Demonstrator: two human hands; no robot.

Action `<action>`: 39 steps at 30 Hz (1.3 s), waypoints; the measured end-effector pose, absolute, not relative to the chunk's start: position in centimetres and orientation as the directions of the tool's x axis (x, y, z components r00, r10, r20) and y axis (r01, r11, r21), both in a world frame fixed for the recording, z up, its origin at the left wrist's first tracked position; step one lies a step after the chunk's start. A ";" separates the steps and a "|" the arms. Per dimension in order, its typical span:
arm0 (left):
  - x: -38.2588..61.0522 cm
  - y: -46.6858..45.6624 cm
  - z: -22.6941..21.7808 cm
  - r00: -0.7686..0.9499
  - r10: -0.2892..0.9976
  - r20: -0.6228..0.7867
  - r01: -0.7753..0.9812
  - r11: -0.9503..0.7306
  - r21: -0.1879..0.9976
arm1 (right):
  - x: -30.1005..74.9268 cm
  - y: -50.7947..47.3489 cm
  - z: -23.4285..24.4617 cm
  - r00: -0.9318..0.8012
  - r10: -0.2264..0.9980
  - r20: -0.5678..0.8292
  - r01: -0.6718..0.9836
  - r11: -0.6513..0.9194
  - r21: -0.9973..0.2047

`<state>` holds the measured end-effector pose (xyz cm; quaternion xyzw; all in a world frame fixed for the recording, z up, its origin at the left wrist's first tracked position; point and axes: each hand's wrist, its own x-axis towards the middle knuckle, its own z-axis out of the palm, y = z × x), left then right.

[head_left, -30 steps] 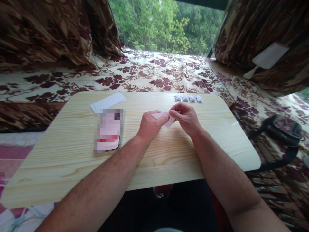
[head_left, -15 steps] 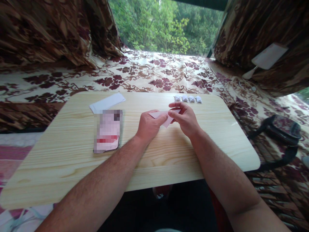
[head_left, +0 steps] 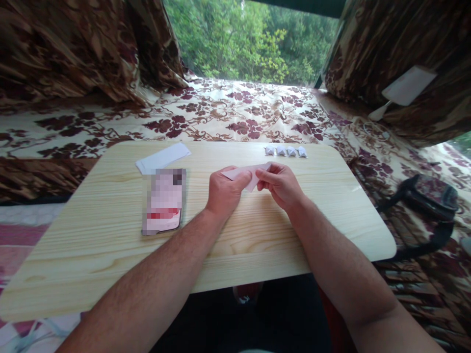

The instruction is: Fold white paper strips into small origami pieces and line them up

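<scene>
A small pale pink paper slip (head_left: 247, 173) is held above the middle of the light wooden table (head_left: 257, 245). My left hand (head_left: 225, 192) pinches its left end with closed fingers. My right hand (head_left: 281, 185) grips its right end, fingers curled round it. The paper is partly folded and its lower part is hidden behind my fingers. Several small folded white paper pieces (head_left: 286, 151) stand in a row near the table's far edge, just beyond my right hand.
A phone (head_left: 164, 201) lies on the table left of my hands, with a white paper strip (head_left: 163, 158) behind it. Floral cloth (head_left: 235, 113) covers the seat beyond. A dark bag (head_left: 427, 201) lies at the right. Curtains frame a window.
My right hand's fingers, briefly spread along the paper's edge, have closed on its right end again. The paper sits a little higher and flatter. My left hand has barely moved.
</scene>
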<state>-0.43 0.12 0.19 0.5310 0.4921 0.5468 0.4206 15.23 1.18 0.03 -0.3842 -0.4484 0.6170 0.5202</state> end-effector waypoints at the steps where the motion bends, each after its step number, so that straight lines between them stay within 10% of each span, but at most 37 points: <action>1: -0.4 0.1 0.2 -0.085 0.982 0.166 0.055 -0.162 0.985 | 15.2 1.2 0.0 -0.155 0.988 -0.008 -0.302 -0.055 -0.952; 39: -0.4 0.4 0.0 -0.152 0.975 0.159 0.052 -0.153 0.987 | 15.2 1.1 0.0 -0.072 0.997 0.035 -0.210 0.019 -0.978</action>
